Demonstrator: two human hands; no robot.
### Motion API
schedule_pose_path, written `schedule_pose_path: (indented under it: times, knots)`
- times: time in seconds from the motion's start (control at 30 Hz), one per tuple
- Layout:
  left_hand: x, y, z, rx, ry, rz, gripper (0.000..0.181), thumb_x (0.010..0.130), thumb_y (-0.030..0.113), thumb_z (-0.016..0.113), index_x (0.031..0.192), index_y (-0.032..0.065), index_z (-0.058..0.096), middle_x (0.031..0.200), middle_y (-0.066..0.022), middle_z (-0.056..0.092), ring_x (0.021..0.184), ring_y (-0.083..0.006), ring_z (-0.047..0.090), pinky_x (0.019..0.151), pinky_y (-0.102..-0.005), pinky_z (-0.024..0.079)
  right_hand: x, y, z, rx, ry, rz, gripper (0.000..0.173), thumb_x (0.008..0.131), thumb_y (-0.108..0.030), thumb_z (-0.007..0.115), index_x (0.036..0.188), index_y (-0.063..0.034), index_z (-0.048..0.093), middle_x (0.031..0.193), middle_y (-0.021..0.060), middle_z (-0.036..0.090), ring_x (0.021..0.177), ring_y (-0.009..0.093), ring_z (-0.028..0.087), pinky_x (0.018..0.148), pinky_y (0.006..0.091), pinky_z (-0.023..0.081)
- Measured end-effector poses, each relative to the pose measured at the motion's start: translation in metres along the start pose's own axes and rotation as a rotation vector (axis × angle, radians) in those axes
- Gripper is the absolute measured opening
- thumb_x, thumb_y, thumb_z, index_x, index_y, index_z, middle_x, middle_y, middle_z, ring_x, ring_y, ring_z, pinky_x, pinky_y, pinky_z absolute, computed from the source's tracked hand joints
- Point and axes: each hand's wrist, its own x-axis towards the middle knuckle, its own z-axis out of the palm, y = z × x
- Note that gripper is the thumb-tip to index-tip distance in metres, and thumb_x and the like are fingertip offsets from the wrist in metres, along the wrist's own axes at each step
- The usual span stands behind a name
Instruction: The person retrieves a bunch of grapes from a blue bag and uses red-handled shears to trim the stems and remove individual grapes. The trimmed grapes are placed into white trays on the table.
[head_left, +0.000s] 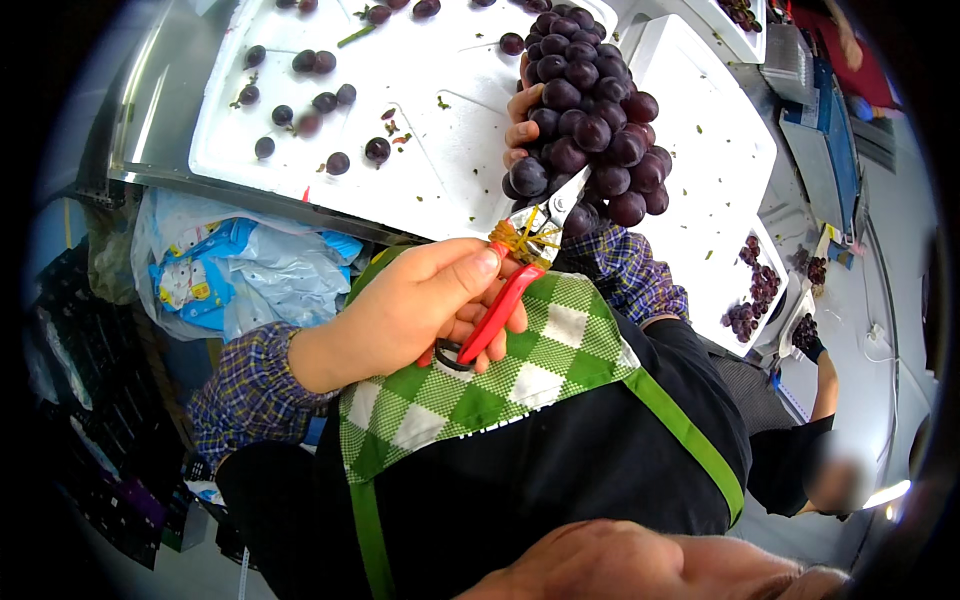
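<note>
My left hand (457, 300) holds red-handled pruning snips (501, 311), with yellow-brown rubber bands wound around them near the pivot. The metal blades reach up and right to the lower part of a large bunch of dark purple grapes (577, 105); their tips are hidden among the berries. My right hand (521, 127) holds the bunch from behind and beneath; only some fingers show at its left side, and the rest is hidden by grapes. Loose grapes (377, 151) and stem bits lie in a white foam tray (442, 180) under the bunch.
Another white foam tray (712, 165) stands to the right, with small bunches (757, 292) at its near end. A plastic bag (255, 277) hangs below the metal table edge (150, 174) at left. At far right, a co-worker's gloved hand (812, 349) touches dark grapes.
</note>
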Motion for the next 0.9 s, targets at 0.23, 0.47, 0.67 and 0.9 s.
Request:
schedule_pose_path:
  times: [0.23,0.47,0.67,0.9]
  knots:
    - [0.0,0.008,-0.001,-0.059,-0.066,-0.027,0.05,0.108,0.034,0.037,0.132,-0.0088,0.045,0.113,-0.0267,0.063,0.091,-0.0303,0.069,0.081,-0.0422,0.059,0.006,-0.002,0.049,0.348,0.62,-0.257,0.068,0.088,-0.044,0.068,0.143,-0.0158,0.04,0.127,0.0026,0.054,0.113,0.033,0.056,0.098,0.0527,0.045]
    - [0.004,0.001,0.002,0.053,-0.046,0.032,0.046,0.109,0.031,0.035,0.132,-0.0072,0.047,0.115,-0.0234,0.064,0.094,-0.0287,0.069,0.084,-0.0391,0.058,0.006,0.002,0.053,0.357,0.535,-0.252,0.059,0.09,-0.044,0.065,0.137,-0.0133,0.049,0.127,0.0051,0.054,0.115,0.035,0.055,0.099,0.0555,0.045]
    - [0.007,-0.001,0.0,0.011,-0.07,0.031,0.048,0.109,0.033,0.036,0.134,-0.0066,0.044,0.116,-0.0249,0.063,0.096,-0.0298,0.069,0.086,-0.0403,0.058,0.003,0.003,0.022,0.143,0.167,-0.09,0.058,0.091,-0.044,0.063,0.137,-0.0127,0.049,0.128,0.0063,0.054,0.115,0.034,0.056,0.099,0.055,0.046]
    - [0.009,0.0,-0.004,-0.063,-0.096,0.024,0.05,0.108,0.036,0.038,0.133,-0.0064,0.044,0.11,-0.0239,0.064,0.089,-0.0285,0.069,0.08,-0.0401,0.059,0.0,0.001,0.012,0.072,0.049,-0.054,0.056,0.093,-0.043,0.061,0.137,-0.012,0.049,0.129,0.0076,0.054,0.115,0.033,0.056,0.099,0.0544,0.047]
